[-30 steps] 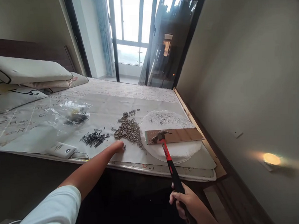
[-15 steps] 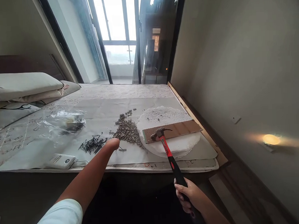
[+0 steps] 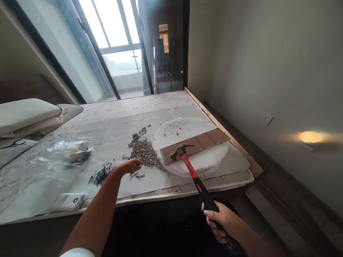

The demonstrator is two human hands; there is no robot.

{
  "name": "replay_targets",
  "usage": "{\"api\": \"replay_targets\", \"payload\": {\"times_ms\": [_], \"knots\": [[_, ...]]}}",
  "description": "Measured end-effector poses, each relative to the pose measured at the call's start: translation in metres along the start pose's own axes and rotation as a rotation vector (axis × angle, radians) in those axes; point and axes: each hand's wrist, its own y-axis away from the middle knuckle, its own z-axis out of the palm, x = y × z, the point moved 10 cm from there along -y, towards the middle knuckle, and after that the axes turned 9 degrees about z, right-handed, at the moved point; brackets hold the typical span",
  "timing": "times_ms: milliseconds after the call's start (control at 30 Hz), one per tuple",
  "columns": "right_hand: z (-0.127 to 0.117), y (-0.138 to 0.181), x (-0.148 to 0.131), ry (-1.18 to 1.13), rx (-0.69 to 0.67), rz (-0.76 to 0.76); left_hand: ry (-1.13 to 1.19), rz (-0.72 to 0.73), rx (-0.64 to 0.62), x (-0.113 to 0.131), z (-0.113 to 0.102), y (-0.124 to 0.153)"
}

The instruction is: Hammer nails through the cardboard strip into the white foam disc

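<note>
My right hand (image 3: 222,221) is wrapped round the black grip of a claw hammer (image 3: 199,186) with a red neck. The hammer's steel head rests on a brown board (image 3: 200,141) with small holes at its left end. This board lies across a round white slab (image 3: 185,125). My left hand (image 3: 131,166) is closed in a pinch at the near edge of a heap of grey crushed stone (image 3: 145,150); what the fingers hold is too small to make out. Just below it lie a few loose nails (image 3: 138,175), and to its left is a pile of nails (image 3: 101,174).
Grey sheeting (image 3: 111,127) covers part of a mattress (image 3: 170,100). A clear plastic bag (image 3: 66,152) with dark contents and a white device (image 3: 69,201) lie on the left. Folded bedding (image 3: 23,116) is farther left, and a wall (image 3: 260,75) stands at the right.
My view has tilted and shifted right. My left hand has turned, and its pinched fingers now show beside the gravel. The hammer stays on the board in my right hand.
</note>
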Motion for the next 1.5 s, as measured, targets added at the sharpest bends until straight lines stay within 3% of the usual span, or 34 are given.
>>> {"api": "replay_targets", "payload": {"times_ms": [67, 133, 300, 400, 567, 667, 833, 1133, 1500], "knots": [[0.0, 0.0, -0.002, 0.002, 0.011, -0.003, 0.316, 0.041, -0.005, 0.022, 0.003, -0.002], [0.001, 0.0, -0.005, 0.007, 0.034, -0.016, 0.574, 0.087, 0.069, 0.045, -0.001, -0.005], [-0.002, 0.01, -0.016, 0.02, 0.093, -0.059, 0.797, 0.125, 0.261, 0.081, 0.007, -0.015], [-0.016, 0.018, -0.027, 0.056, 0.162, -0.11, 0.694, 0.195, 0.296, 0.103, 0.021, -0.027], [-0.044, 0.014, -0.033, 0.033, 0.225, -0.126, 0.247, 0.307, 0.463, 0.134, 0.023, -0.037], [-0.05, 0.005, -0.026, 0.016, 0.194, -0.089, 0.155, 0.307, 0.446, 0.143, 0.032, -0.043], [-0.057, -0.003, -0.017, 0.043, 0.218, -0.069, 0.085, 0.352, 0.4, 0.151, 0.043, -0.048], [-0.058, -0.001, -0.019, 0.0, 0.206, -0.045, -0.039, 0.338, 0.44, 0.15, 0.042, -0.053], [-0.058, 0.003, -0.02, 0.037, 0.204, -0.015, -0.102, 0.418, 0.435, 0.153, 0.047, -0.053]]}}
